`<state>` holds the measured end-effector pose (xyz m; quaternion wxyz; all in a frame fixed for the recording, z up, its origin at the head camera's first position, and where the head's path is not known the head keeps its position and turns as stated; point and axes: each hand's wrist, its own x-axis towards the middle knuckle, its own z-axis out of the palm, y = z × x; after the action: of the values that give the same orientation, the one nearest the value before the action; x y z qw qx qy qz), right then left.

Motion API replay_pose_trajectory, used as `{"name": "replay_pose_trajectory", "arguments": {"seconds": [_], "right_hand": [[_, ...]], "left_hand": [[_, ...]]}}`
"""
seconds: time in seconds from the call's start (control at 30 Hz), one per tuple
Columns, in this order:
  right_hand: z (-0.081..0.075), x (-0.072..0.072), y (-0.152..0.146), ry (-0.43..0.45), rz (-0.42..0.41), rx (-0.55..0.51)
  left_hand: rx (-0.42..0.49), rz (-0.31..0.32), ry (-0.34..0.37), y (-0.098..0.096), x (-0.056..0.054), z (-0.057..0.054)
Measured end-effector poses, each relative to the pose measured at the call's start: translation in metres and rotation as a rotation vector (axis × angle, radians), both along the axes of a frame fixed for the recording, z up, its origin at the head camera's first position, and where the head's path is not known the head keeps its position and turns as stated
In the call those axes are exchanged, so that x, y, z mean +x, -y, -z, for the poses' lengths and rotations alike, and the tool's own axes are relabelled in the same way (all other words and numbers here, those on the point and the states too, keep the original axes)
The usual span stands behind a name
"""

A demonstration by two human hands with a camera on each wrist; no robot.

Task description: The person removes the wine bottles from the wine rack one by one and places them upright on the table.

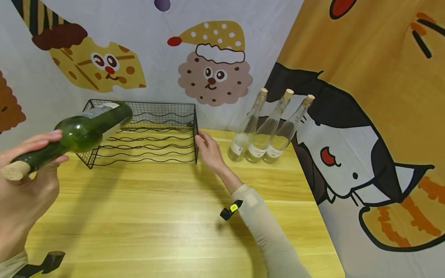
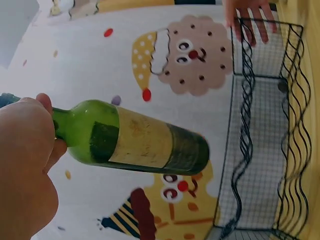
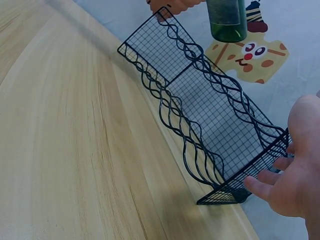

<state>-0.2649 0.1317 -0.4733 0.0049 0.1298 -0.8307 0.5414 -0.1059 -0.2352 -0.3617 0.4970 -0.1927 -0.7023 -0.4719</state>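
Note:
My left hand (image 1: 38,170) grips a green glass wine bottle (image 1: 83,131) by its corked neck. The bottle is tilted, its base pointing away toward the black wire wine rack (image 1: 146,160), and it overlaps the rack's left end in the head view. Its pale label (image 2: 142,137) shows in the left wrist view. At the rack's right end, my right hand (image 1: 210,150) touches the mesh side panel with its fingers extended, as the right wrist view also shows. Wavy wires run across the rack in two levels.
Three clear corked bottles (image 1: 257,143) stand close together right of the rack, near the table's right edge. The wooden table (image 1: 167,216) reaches back to a wall cloth (image 1: 146,58) printed with cartoon figures. Another printed cloth (image 1: 347,96) hangs along the right side.

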Motion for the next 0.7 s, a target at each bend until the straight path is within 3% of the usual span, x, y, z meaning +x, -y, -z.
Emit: {"name": "replay_pose_trajectory", "arguments": {"seconds": [0.13, 0.3, 0.53, 0.6, 0.7], "right_hand": [[0.000, 0.000, 0.001, -0.002, -0.004, -0.004], [0.000, 0.000, 0.001, 0.003, -0.004, -0.004], [-0.002, -0.001, 0.000, 0.007, -0.006, 0.005], [-0.001, 0.000, 0.000, 0.008, -0.008, 0.007], [-0.001, 0.000, 0.000, 0.007, -0.012, 0.005]], "left_hand": [[0.094, 0.181, -0.021, -0.006, 0.003, -0.006], [0.125, 0.307, 0.001, -0.011, 0.007, -0.011], [0.246, 0.570, -0.042, -0.022, 0.006, -0.016], [0.232, 0.578, -0.047, -0.024, 0.005, -0.018], [0.172, 0.519, -0.079, -0.030, 0.004, -0.018]]}}
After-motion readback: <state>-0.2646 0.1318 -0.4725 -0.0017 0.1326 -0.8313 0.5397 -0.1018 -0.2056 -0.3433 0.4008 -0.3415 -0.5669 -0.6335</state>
